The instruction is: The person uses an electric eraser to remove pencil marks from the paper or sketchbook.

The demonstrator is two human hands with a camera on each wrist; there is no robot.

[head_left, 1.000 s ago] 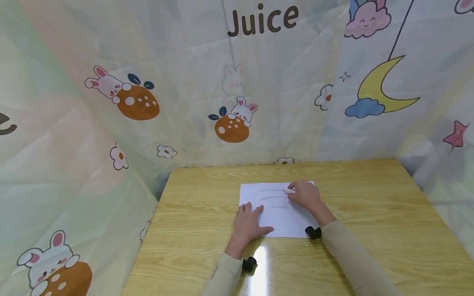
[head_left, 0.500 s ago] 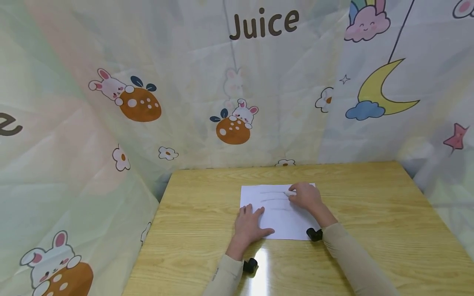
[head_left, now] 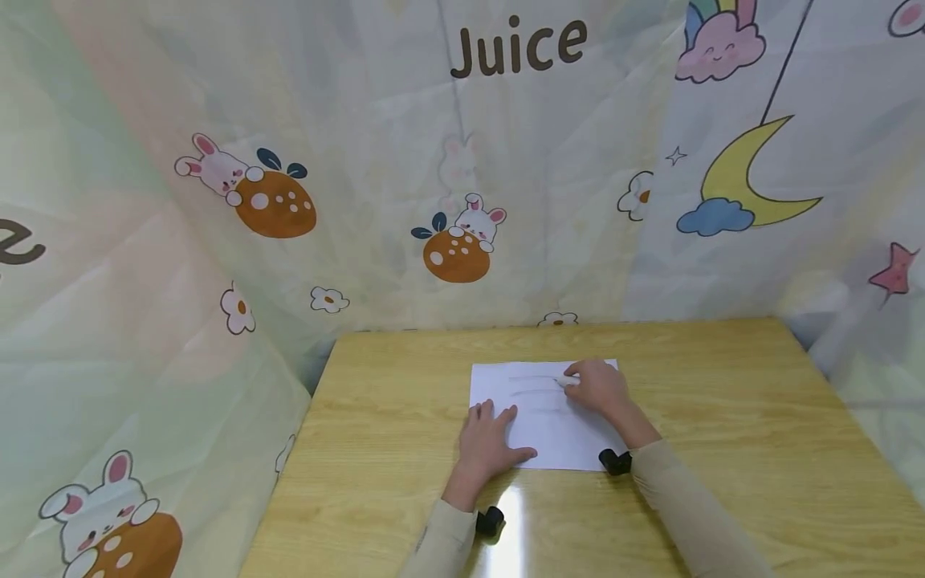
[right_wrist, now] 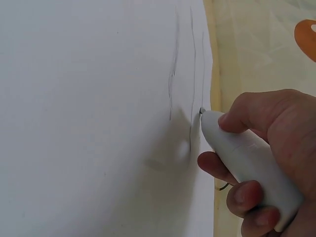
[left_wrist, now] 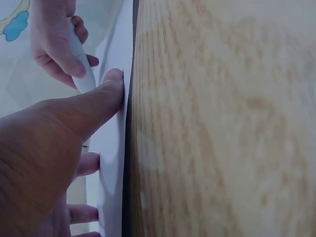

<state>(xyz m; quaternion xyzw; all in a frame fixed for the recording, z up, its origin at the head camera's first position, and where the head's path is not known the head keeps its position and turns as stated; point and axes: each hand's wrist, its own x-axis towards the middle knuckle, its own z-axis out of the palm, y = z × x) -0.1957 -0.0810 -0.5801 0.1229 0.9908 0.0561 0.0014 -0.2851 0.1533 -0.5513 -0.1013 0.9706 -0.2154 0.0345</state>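
A white sheet of paper (head_left: 556,441) lies on the wooden table, with several thin grey lines near its far edge. My right hand (head_left: 600,387) grips a thick white pen-shaped tool (right_wrist: 252,160) between thumb and curled fingers. Its small dark tip sits at the end of the line nearest the paper's far edge. What kind of tool it is, I cannot tell. Spread over the paper's left side, my left hand (head_left: 486,440) rests with fingers extended. In the left wrist view its thumb (left_wrist: 106,91) lies along the near edge of the sheet.
The wooden table (head_left: 390,417) reaches back to a hanging cloth (head_left: 361,201) printed with rabbits, fruit and a moon. More cloth hangs at the left and right sides. Small black devices (head_left: 615,461) are worn at both wrists.
The head view has shifted slightly, so the scene sits a little lower. The right hand stays at the far line with the tool's tip barely moved. The left hand keeps its place.
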